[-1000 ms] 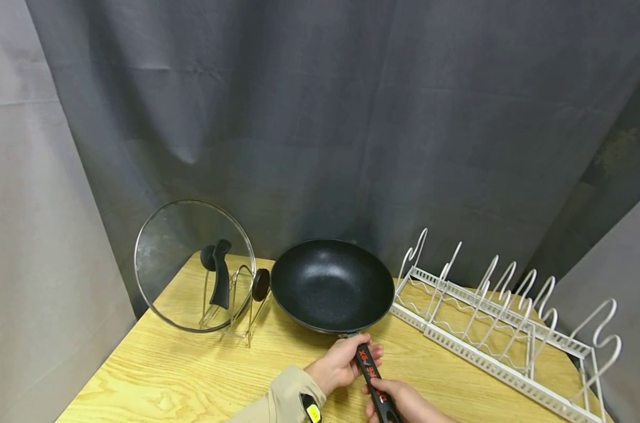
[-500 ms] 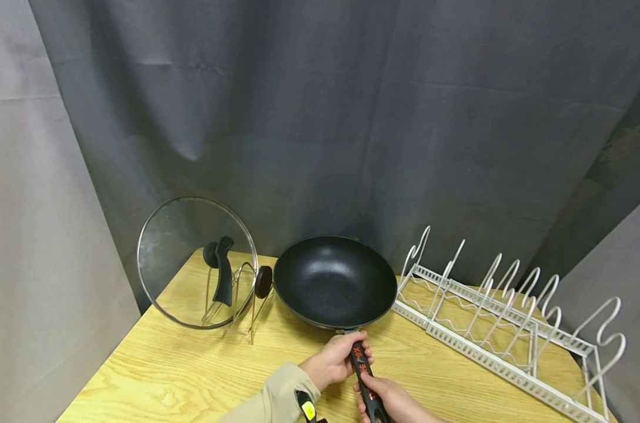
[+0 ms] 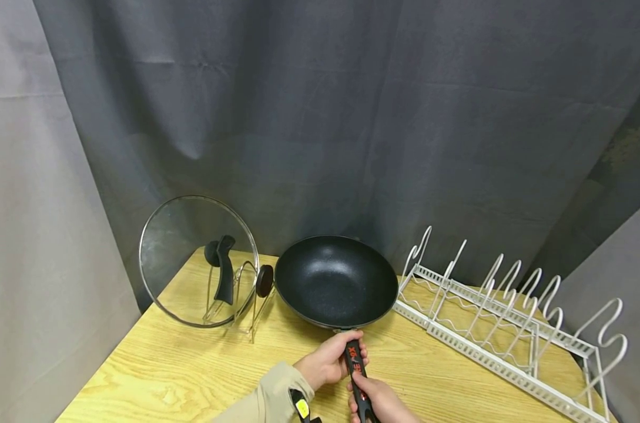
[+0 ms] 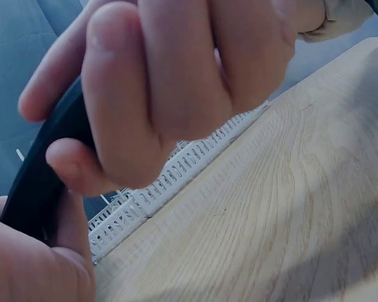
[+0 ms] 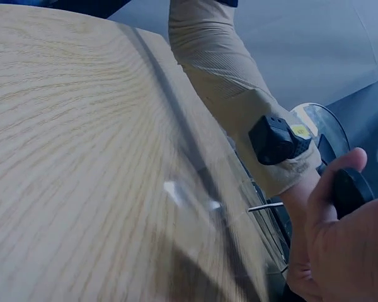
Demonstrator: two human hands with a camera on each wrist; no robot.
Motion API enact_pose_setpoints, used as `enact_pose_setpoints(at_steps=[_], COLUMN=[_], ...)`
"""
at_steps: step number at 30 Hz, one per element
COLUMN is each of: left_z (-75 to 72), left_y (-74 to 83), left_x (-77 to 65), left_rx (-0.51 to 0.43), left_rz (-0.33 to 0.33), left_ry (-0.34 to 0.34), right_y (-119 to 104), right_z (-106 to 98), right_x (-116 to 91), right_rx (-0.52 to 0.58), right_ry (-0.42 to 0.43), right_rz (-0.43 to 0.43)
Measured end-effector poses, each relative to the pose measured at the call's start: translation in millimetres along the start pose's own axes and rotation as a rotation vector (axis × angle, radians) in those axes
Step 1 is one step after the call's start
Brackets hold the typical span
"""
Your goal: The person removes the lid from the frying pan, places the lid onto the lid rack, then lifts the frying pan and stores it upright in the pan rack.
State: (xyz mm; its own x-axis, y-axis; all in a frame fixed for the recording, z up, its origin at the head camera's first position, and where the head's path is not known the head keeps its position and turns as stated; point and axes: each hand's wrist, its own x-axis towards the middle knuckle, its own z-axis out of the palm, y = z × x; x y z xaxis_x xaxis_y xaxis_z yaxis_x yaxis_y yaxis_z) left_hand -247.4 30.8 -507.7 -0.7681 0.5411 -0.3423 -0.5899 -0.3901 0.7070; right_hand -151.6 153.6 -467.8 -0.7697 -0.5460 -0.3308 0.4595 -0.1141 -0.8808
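In the head view a black wok (image 3: 335, 285) faces up at the middle of the table, its handle (image 3: 355, 367) pointing toward me. My left hand (image 3: 330, 359) grips that handle close to the pan. Farther down, my right hand (image 3: 380, 400) holds the end part, thumb on top. Curled fingers around the black handle (image 4: 34, 170) fill much of the left wrist view. The right wrist view shows my right hand (image 5: 346, 251) with its thumb over the handle end (image 5: 351, 192). Whether the wok's base touches the table cannot be seen.
Left of the wok, a glass lid (image 3: 179, 282) with a black handle stands upright in a wire stand (image 3: 253, 320). A white wire rack (image 3: 483, 352) lies along the right side of the wooden table (image 3: 156, 376). A grey curtain (image 3: 320, 117) hangs behind.
Both hands and the wok's handle have swung a little to the left. The grip stays the same. The whole head view has shifted slightly.
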Motion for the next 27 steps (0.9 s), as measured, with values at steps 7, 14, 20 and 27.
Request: enact_pose_setpoints(at_steps=[7,14,20,27], left_z=[2.0,5.1,4.5,3.9], left_y=[1.8,2.5,2.5,1.2], left_x=[-0.8,-3.4,-4.4,-3.6], left_rx=[-0.037,-0.111,-0.189,-0.240], left_rz=[-0.009,-0.028,-0.036,-0.004], left_ry=[-0.001,-0.032,-0.093,-0.098], right_y=[5,9,10,11], right_z=[6,6,4,2], right_x=[6,7,9,9], right_rx=[-0.112,-0.203,-0.184,-0.148], right_ry=[0.187,0.206,0.176,0.120], right_rz=[0.004,-0.059,-0.075,-0.089])
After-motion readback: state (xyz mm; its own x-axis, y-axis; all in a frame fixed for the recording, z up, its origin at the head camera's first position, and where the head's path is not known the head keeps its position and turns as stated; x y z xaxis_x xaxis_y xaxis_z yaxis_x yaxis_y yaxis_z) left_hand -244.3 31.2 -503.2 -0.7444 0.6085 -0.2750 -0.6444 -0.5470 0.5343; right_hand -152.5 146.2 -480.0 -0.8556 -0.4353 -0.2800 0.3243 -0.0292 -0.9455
